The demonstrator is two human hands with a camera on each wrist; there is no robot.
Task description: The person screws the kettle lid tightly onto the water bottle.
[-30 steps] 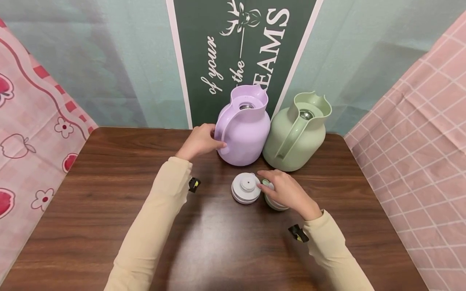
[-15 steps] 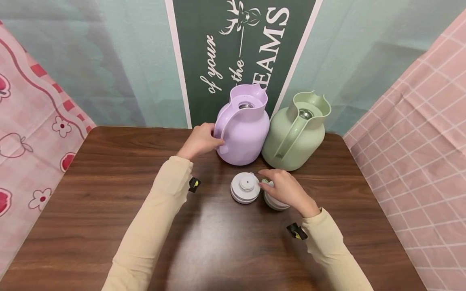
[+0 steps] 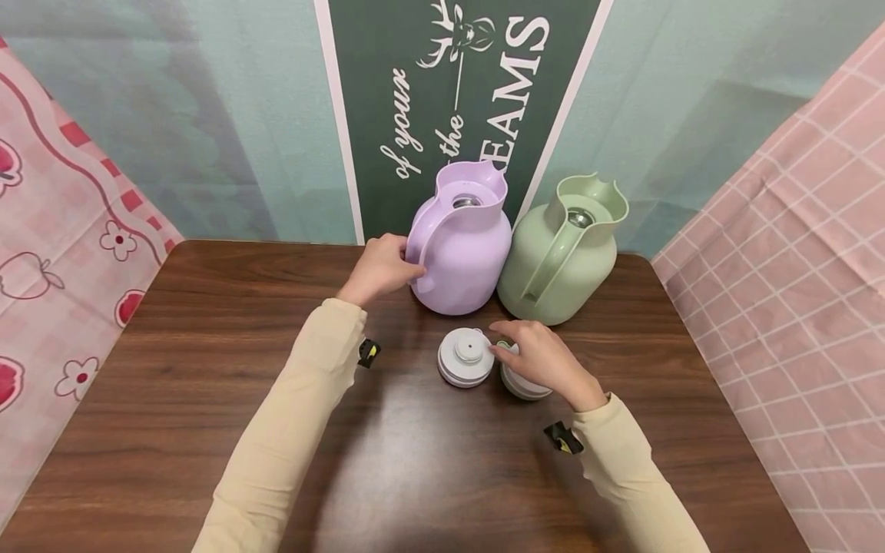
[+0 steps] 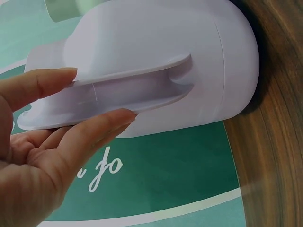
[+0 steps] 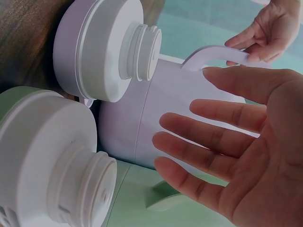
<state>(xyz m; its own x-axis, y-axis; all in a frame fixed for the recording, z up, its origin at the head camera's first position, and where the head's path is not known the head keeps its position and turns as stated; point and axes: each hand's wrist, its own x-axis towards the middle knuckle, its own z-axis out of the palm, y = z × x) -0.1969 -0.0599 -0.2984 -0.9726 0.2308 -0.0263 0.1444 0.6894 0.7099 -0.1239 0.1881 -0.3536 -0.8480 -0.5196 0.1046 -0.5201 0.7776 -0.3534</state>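
A lilac thermos jug [image 3: 465,261] stands upright at the back of the table with its top uncovered. My left hand [image 3: 380,269] holds its handle [image 4: 142,85], thumb on one side and fingers on the other. To its right is a green thermos jug [image 3: 560,261] of the same shape, also without a lid. Two lids lie upside down in front: a lilac-and-white lid [image 5: 104,47] and a green-and-white lid [image 5: 42,156]. My right hand [image 3: 542,353] hovers above the green-and-white lid, fingers extended and holding nothing, partly hiding that lid in the head view.
Both jugs stand close to the back edge of the brown wooden table [image 3: 207,369]. Behind them hangs a teal cloth [image 3: 256,115] with a dark green printed panel. Pink patterned cloths flank the left and right sides.
The camera view shifts very slightly. Both hands, the jugs and the lids stay practically where they were.
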